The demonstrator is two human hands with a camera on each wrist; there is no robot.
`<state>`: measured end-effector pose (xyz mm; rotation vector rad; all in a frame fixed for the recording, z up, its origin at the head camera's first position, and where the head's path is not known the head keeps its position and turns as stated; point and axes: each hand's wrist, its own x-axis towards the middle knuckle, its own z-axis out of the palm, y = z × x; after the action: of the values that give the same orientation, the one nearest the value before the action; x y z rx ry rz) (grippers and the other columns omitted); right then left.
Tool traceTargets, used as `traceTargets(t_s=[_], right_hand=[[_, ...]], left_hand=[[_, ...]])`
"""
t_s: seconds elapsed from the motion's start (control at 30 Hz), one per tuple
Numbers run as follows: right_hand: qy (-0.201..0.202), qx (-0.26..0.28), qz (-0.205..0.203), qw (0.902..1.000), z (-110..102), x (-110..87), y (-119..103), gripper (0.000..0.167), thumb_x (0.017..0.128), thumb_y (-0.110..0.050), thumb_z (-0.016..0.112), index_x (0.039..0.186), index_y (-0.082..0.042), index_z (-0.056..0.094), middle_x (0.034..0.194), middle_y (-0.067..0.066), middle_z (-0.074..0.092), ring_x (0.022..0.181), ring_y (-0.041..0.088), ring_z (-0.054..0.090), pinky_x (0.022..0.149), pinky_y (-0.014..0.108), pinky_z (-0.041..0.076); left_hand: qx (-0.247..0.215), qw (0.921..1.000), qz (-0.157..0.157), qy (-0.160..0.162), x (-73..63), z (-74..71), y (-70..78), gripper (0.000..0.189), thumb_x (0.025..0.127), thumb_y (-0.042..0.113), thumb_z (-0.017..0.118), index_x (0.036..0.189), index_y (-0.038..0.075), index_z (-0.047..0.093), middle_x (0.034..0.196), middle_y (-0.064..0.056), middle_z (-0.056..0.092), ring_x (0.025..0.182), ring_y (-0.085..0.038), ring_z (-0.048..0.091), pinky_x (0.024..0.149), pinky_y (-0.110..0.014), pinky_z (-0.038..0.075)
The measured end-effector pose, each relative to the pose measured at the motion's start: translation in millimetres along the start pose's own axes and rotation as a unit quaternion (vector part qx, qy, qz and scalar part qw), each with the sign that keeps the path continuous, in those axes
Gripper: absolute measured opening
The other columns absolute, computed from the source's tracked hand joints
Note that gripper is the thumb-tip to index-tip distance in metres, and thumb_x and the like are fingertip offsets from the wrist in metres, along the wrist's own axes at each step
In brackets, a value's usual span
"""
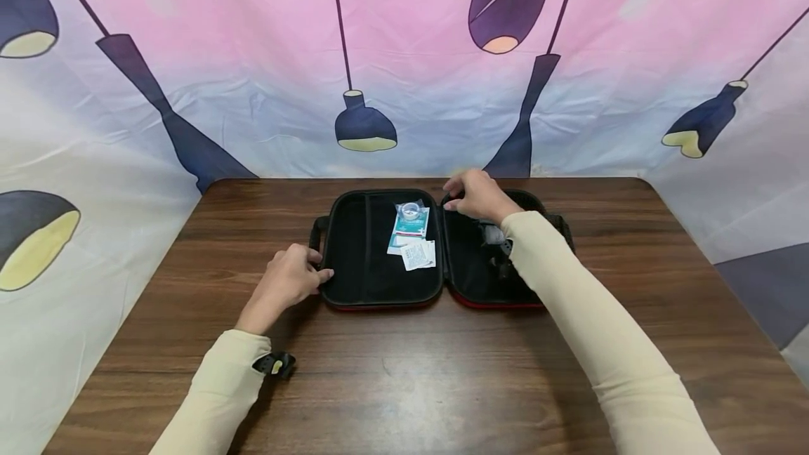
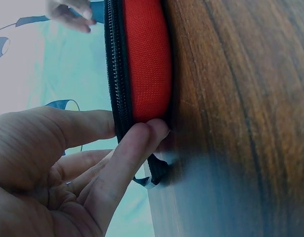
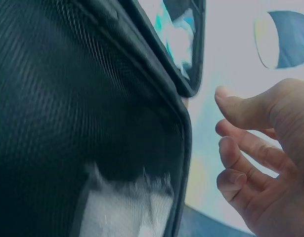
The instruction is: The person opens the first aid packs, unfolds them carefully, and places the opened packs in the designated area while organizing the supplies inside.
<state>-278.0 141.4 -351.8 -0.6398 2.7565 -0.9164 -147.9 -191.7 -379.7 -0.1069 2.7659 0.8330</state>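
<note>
A red zippered case with a black lining lies unfolded on the wooden table. In its left half are a small clear bag with a white ring-shaped roll, a teal and white packet and a white sachet. My left hand pinches the case's near left corner, thumb on the red side and a finger at the zipper. Above the far edge by the hinge, my right hand hovers with loosely bent fingers, holding nothing. A clear plastic bag lies in the right half, partly hidden by my right arm.
The brown wooden table extends around the case. A printed cloth with lamp shapes hangs right behind its far edge. A black carry handle sticks out at the case's left side.
</note>
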Motion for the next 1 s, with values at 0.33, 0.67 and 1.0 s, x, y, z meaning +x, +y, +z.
traceTargets(t_s=[0.33, 0.67, 1.0], right_hand=[[-0.004, -0.028, 0.022, 0.9994, 35, 22.2, -16, 0.045, 0.096, -0.015, 0.072, 0.138, -0.003, 0.061, 0.134, 0.016, 0.061, 0.125, 0.032, 0.057, 0.102, 0.048, 0.048], [-0.018, -0.051, 0.032, 0.998, 55, 28.7, -24, 0.044, 0.095, -0.016, 0.073, 0.136, -0.005, 0.062, 0.122, 0.014, 0.066, 0.106, 0.027, 0.065, 0.088, 0.043, 0.054], [-0.028, -0.062, 0.049, 0.9965, 60, 35.2, -31, 0.048, 0.095, -0.021, 0.075, 0.138, -0.005, 0.061, 0.113, 0.01, 0.069, 0.099, 0.024, 0.066, 0.083, 0.041, 0.054]], left_hand=[[0.012, 0.9999, 0.007, 0.006, 0.9, 0.8, 3.4, 0.05, 0.098, 0.02, 0.069, 0.136, -0.011, 0.057, 0.069, -0.003, 0.067, 0.065, -0.014, 0.07, 0.067, -0.034, 0.051], [0.011, 0.9998, 0.015, 0.007, 1.8, 2.2, 2.1, 0.049, 0.098, 0.019, 0.069, 0.134, -0.011, 0.058, 0.068, -0.003, 0.067, 0.065, -0.013, 0.071, 0.071, -0.037, 0.054], [0.016, 0.9997, 0.013, 0.013, 2.8, 0.0, -0.5, 0.049, 0.098, 0.019, 0.069, 0.134, -0.011, 0.058, 0.068, -0.002, 0.067, 0.064, -0.013, 0.07, 0.073, -0.039, 0.053]])
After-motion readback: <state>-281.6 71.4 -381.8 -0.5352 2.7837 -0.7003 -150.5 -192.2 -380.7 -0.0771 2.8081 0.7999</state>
